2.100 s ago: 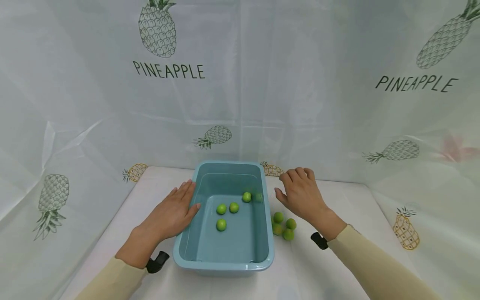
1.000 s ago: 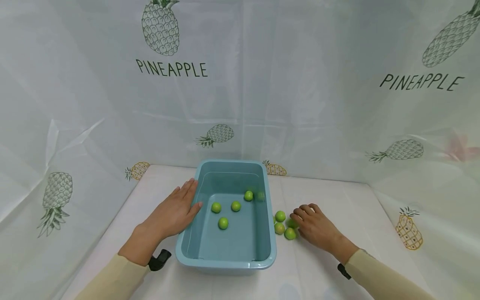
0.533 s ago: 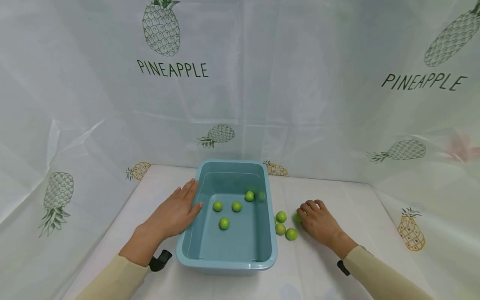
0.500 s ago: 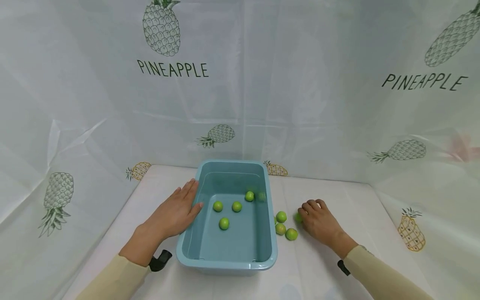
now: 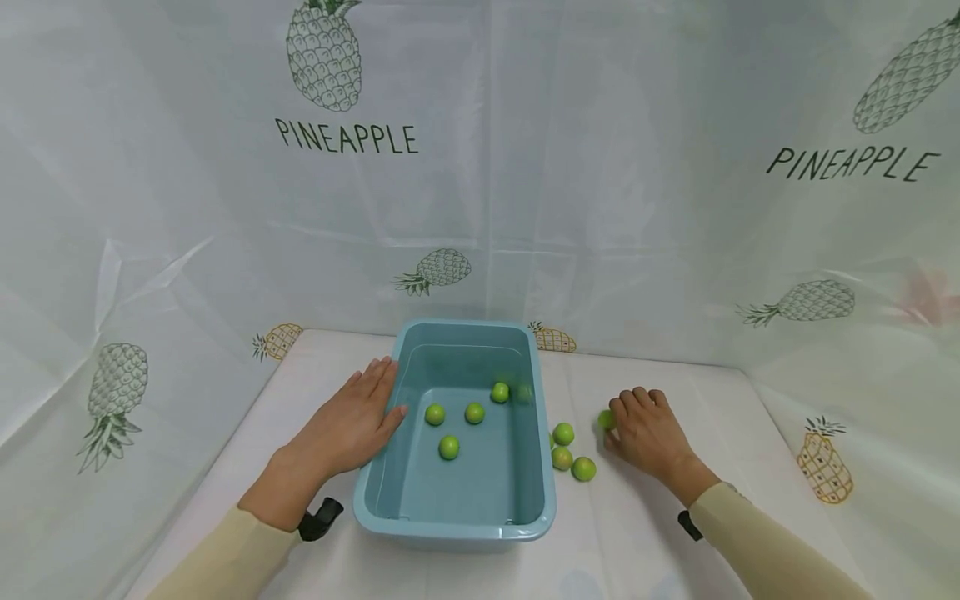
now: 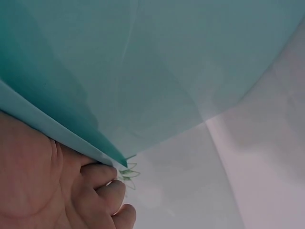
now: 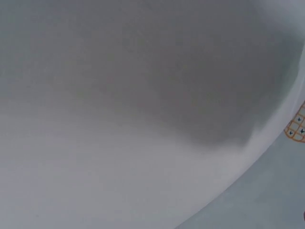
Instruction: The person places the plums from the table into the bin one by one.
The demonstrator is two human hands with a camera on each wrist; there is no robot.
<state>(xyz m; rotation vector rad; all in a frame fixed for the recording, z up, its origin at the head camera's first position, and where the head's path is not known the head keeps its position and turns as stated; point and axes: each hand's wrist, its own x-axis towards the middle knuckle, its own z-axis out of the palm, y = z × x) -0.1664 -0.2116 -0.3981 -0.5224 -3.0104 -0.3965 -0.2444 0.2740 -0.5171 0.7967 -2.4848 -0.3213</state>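
A light blue plastic basin (image 5: 453, 531) stands in the middle of the table, with several small round green fruits (image 5: 449, 447) spread over its floor. My left hand (image 5: 341, 429) rests on the basin's left rim, fingers mostly straight and thumb laid over the edge. From below, the left wrist view shows that palm (image 6: 28, 171) against the rim. To the right of the basin my right hand (image 5: 648, 437) pinches a green fruit (image 5: 607, 420), which shows at its fingertips. Other green fruits (image 5: 583, 469) lie between this hand and the basin. Neither hand nor fruit shows in the right wrist view.
A white tabletop (image 5: 693, 392) lies under everything, with a pineapple-printed white sheet (image 5: 600, 167) hanging behind and at the sides. The basin's right wall (image 5: 542, 450) partly hides one fruit close beside it.
My right hand came down onto the fruits beside the basin, took hold of one and drew it away to the right and slightly back. The left hand has stayed on the rim.
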